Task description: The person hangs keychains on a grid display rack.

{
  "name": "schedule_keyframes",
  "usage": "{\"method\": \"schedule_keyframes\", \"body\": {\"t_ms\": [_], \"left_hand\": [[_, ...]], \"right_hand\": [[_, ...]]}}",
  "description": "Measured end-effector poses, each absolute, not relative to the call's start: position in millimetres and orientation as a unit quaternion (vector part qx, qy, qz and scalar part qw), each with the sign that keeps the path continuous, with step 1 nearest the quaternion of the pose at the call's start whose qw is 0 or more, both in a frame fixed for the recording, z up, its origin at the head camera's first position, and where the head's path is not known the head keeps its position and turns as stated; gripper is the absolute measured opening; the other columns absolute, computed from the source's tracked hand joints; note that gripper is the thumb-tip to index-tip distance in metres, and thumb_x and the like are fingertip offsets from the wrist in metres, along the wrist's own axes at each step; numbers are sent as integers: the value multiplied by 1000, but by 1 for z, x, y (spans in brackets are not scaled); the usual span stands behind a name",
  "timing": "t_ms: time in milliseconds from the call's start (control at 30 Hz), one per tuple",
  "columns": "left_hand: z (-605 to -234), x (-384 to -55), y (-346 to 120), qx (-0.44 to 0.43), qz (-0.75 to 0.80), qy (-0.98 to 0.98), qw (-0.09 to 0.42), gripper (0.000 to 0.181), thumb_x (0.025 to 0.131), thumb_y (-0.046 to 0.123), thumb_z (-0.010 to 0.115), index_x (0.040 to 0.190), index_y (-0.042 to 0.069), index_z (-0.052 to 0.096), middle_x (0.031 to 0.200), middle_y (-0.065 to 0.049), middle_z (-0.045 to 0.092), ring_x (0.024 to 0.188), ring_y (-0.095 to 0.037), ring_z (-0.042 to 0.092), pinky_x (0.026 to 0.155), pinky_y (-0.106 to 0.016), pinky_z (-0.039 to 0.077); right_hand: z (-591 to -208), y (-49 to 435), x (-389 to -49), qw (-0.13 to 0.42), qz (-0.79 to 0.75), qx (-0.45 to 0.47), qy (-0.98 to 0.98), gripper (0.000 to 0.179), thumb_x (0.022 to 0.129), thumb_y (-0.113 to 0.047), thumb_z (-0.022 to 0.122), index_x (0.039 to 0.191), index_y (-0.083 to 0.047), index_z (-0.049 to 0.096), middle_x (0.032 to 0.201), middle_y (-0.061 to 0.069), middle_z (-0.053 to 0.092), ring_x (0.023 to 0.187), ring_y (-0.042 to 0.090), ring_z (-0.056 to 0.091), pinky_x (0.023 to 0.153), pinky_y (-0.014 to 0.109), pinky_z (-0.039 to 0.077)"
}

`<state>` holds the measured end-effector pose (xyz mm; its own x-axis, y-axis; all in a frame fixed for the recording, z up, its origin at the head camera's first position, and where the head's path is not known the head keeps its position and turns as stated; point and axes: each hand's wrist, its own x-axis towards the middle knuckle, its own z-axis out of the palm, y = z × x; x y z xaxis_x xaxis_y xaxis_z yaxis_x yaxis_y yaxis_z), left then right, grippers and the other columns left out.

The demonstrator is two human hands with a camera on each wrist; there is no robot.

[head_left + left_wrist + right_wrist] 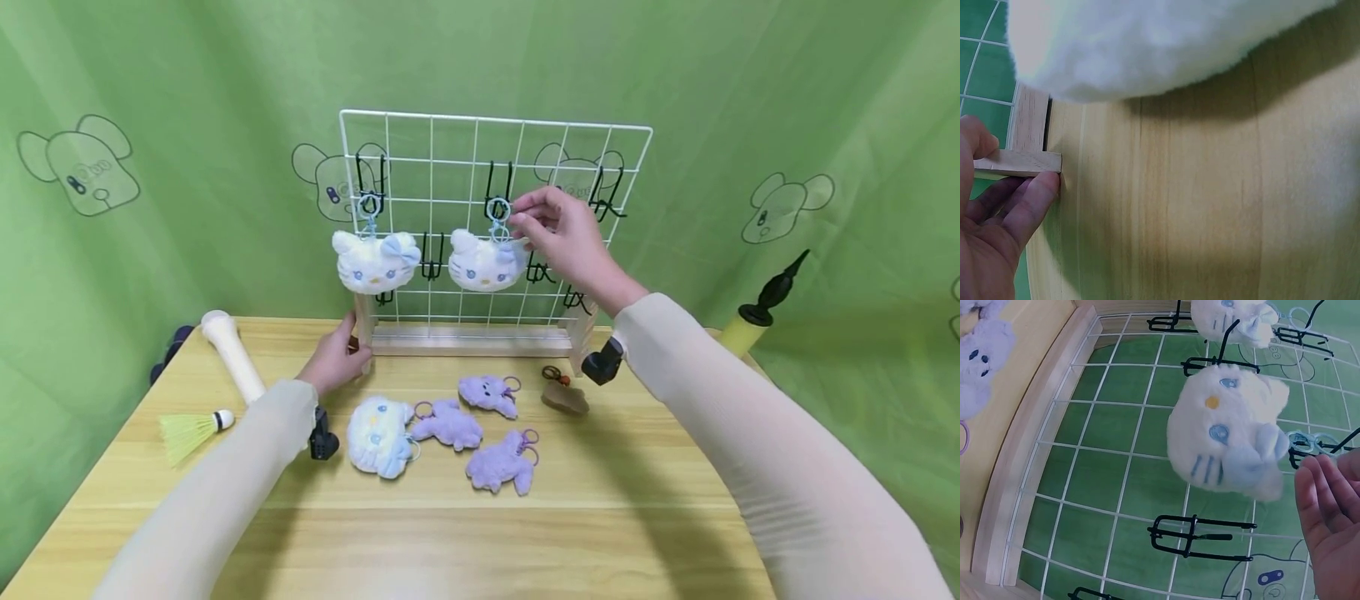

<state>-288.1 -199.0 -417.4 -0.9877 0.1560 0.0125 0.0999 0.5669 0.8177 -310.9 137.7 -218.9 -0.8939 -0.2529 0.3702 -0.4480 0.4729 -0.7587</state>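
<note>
My left hand [335,360] grips the wooden side post [363,321] of a white wire grid rack [450,158]; in the left wrist view, thumb and fingers lie on either side of the wooden foot [1029,164]. My right hand [564,229] is raised at the grid, its straight fingertips right beside the light-blue ring [498,209] of a white cat plush keychain [483,268]. That plush hangs face outward from a black hook [491,175]. A matching cat plush keychain [375,268] hangs to its left on another hook.
Several black hooks [1204,537] line the grid. Before the rack lie another cat plush [371,433], purple plush keychains [450,425] and a brown keychain [565,398]. At left are a white stick-like object [234,357] and a yellow shuttlecock [187,433]; a yellow-and-black pump [753,315] stands right.
</note>
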Motion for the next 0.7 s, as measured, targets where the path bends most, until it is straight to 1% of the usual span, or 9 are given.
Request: {"method": "schedule_keyframes", "body": {"t_ms": [100, 200, 233, 333, 400, 533, 633, 700], "left_hand": [[-417, -287, -197, 70, 462, 884, 33, 79, 102, 7, 55, 166, -1, 9, 131, -38, 60, 99, -37, 70, 77, -34, 67], [-416, -286, -196, 71, 463, 883, 34, 80, 102, 7, 55, 166, -2, 7, 132, -39, 59, 102, -39, 70, 79, -36, 67], [-416, -286, -196, 70, 462, 883, 34, 80, 102, 7, 55, 166, -1, 7, 132, -39, 59, 102, -40, 70, 79, -36, 67], [-416, -286, -197, 70, 459, 885, 32, 80, 102, 7, 55, 166, -1, 7, 132, -39, 59, 104, -41, 70, 79, -35, 68], [-416, -286, -197, 71, 459, 885, 32, 80, 102, 8, 55, 166, -1, 7, 132, -39, 59, 104, -41, 70, 79, -35, 68], [-416, -286, -198, 70, 461, 884, 33, 81, 102, 8, 55, 166, -1, 7, 133, -39, 58, 106, -42, 69, 80, -36, 68], [-416, -287, -198, 66, 462, 884, 35, 81, 102, 8, 55, 167, 0, 7, 133, -38, 59, 106, -42, 69, 80, -36, 68], [-415, -287, -198, 69, 461, 884, 35, 81, 102, 8, 55, 167, 0, 7, 133, -38, 59, 107, -42, 69, 80, -37, 68]], "right_hand": [[-220, 141, -305, 128, 470, 210, -847, 24, 106, -12, 59, 127, 0, 63, 118, 17, 71, 102, 24, 70, 84, 27, 66], [-224, 141, -297, 156, 475, 221, -838, 22, 107, -15, 57, 122, 0, 64, 108, 14, 69, 97, 27, 68, 79, 24, 65], [-225, 140, -295, 164, 478, 229, -832, 22, 107, -14, 56, 121, 2, 64, 106, 16, 68, 95, 27, 68, 77, 22, 64], [-232, 136, -285, 177, 476, 256, -823, 22, 107, -12, 55, 117, 5, 64, 102, 20, 68, 86, 24, 67, 71, 17, 61], [-240, 131, -278, 174, 465, 281, -821, 21, 107, -9, 55, 117, 7, 64, 101, 22, 69, 83, 20, 67, 70, 15, 59], [-261, 115, -262, 137, 423, 346, -826, 19, 105, -6, 55, 114, 7, 65, 97, 19, 71, 80, 18, 66, 69, 17, 59], [-282, 101, -251, 78, 383, 386, -836, 16, 105, -8, 57, 112, 3, 68, 96, 14, 73, 81, 20, 68, 73, 22, 62], [-298, 92, -245, 33, 354, 406, -842, 16, 105, -10, 59, 112, 0, 69, 98, 13, 75, 86, 20, 70, 78, 24, 63]]}}
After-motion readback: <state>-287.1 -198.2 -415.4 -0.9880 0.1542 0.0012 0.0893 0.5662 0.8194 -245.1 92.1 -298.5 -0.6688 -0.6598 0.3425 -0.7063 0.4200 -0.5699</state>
